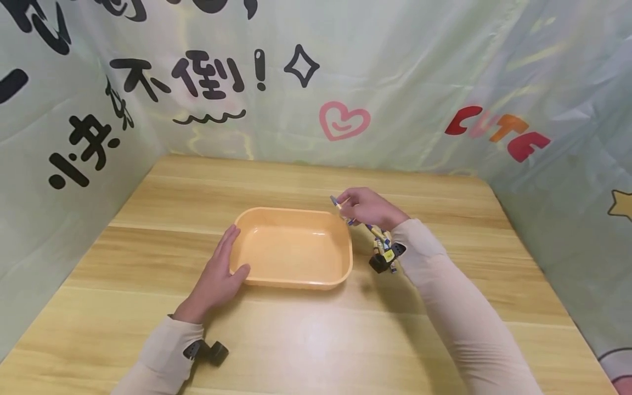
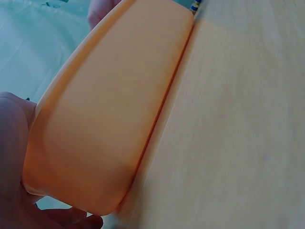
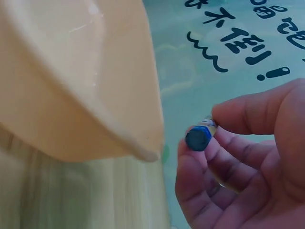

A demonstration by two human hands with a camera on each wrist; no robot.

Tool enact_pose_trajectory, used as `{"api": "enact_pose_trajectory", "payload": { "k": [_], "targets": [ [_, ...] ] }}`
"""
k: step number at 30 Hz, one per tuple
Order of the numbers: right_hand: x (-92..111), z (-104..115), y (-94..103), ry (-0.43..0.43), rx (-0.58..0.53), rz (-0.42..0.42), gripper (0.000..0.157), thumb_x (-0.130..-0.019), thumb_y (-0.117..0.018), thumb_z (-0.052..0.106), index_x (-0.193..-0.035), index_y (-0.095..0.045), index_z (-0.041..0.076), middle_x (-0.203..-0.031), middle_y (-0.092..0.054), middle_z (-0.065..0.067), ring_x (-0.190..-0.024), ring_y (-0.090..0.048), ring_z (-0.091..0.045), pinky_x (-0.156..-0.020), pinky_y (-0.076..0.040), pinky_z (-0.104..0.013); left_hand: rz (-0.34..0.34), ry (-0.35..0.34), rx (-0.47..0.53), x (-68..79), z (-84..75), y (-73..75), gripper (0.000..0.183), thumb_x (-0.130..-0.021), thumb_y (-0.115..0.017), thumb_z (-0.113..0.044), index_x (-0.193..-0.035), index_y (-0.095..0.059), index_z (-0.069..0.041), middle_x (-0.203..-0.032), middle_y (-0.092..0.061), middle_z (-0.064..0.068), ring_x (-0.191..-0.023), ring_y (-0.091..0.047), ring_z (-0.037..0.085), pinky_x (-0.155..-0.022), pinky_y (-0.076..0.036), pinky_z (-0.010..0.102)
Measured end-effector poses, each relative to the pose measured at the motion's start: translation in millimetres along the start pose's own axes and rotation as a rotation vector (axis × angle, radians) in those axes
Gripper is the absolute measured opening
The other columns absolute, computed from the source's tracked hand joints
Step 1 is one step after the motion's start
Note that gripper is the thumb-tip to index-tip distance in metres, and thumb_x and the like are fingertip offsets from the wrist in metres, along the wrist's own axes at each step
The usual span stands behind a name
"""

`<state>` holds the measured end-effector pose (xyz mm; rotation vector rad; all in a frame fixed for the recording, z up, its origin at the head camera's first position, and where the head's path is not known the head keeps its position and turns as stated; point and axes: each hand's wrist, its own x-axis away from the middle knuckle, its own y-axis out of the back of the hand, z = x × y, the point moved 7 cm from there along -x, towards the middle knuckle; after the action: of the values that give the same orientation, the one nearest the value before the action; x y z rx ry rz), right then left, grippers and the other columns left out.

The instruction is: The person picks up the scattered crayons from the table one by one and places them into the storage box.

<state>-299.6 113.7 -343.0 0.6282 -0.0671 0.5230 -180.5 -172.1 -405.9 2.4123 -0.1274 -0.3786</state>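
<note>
An orange plastic basin (image 1: 291, 258) sits on the wooden table. My left hand (image 1: 219, 269) grips its near left corner, the thumb at the front rim and the fingers along the left side; the left wrist view shows these fingers (image 2: 66, 217) bent about the basin's end. Just past the basin's far right corner, my right hand (image 1: 367, 207) pinches a crayon (image 3: 200, 137) between thumb and fingertips. The crayon has a dark blue end and a pale wrapper with a blue band. Several more crayons (image 1: 379, 236) lie in a loose pile below the right wrist, partly hidden by it.
A light wooden table (image 1: 306, 340) spreads around the basin. Behind it and at both sides hangs a pale cloth (image 1: 395, 82) printed with black characters, a pink heart and coloured letters. Small black cameras (image 1: 217, 354) sit on both wrists.
</note>
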Motion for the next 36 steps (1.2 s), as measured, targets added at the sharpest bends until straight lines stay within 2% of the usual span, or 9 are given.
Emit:
{"api": "enact_pose_trajectory", "payload": {
  "k": [6,11,26,31,36],
  "targets": [
    [-6.3,4.6,-12.5,-0.032,-0.017,0.088,0.034,-0.092,-0.056,0.005,-0.124,-0.053,-0.005,-0.108,-0.059,-0.027,-0.078,-0.061,-0.025,-0.071,-0.054,-0.036,0.003,0.002,-0.002,-0.4,-1.3,-0.3,0.075,-0.087,-0.057,-0.009,-0.151,-0.02,0.002,-0.159,-0.014,0.017,-0.141,-0.021,0.043,-0.107,-0.022,0.065],
    [-12.8,10.7,-24.7,-0.038,0.002,0.122,0.031,-0.092,-0.056,0.004,-0.121,-0.053,-0.003,-0.103,-0.061,-0.024,-0.074,-0.061,-0.022,-0.067,-0.053,-0.031,0.003,0.002,-0.005,0.4,-1.4,0.4,0.074,-0.087,-0.057,-0.009,-0.151,-0.02,0.002,-0.159,-0.013,0.017,-0.14,-0.021,0.044,-0.107,-0.022,0.065],
    [-31.0,22.6,-49.9,-0.05,0.061,0.199,0.031,-0.091,-0.057,0.004,-0.121,-0.053,-0.002,-0.094,-0.065,-0.014,-0.066,-0.059,-0.015,-0.065,-0.055,-0.029,0.007,-0.005,0.007,1.9,-1.9,-0.1,0.073,-0.088,-0.057,-0.009,-0.15,-0.021,0.003,-0.159,-0.012,0.018,-0.14,-0.02,0.045,-0.106,-0.022,0.066],
    [-34.1,25.6,-56.9,-0.051,0.105,0.22,0.029,-0.092,-0.058,0.005,-0.12,-0.054,-0.001,-0.09,-0.065,-0.012,-0.065,-0.06,-0.015,-0.063,-0.054,-0.028,0.009,-0.003,0.003,1.3,-1.8,0.2,0.073,-0.088,-0.057,-0.01,-0.151,-0.021,0.002,-0.16,-0.012,0.018,-0.141,-0.02,0.044,-0.106,-0.021,0.066],
    [-37.4,28.7,-64.3,-0.028,0.195,0.246,0.024,-0.091,-0.062,0.006,-0.114,-0.059,0.0,-0.087,-0.062,-0.008,-0.062,-0.059,-0.013,-0.062,-0.053,-0.026,0.002,-0.005,0.0,1.3,-0.6,-0.7,0.074,-0.087,-0.057,-0.009,-0.15,-0.022,0.003,-0.159,-0.012,0.018,-0.141,-0.02,0.044,-0.107,-0.021,0.065]
  ]
}}
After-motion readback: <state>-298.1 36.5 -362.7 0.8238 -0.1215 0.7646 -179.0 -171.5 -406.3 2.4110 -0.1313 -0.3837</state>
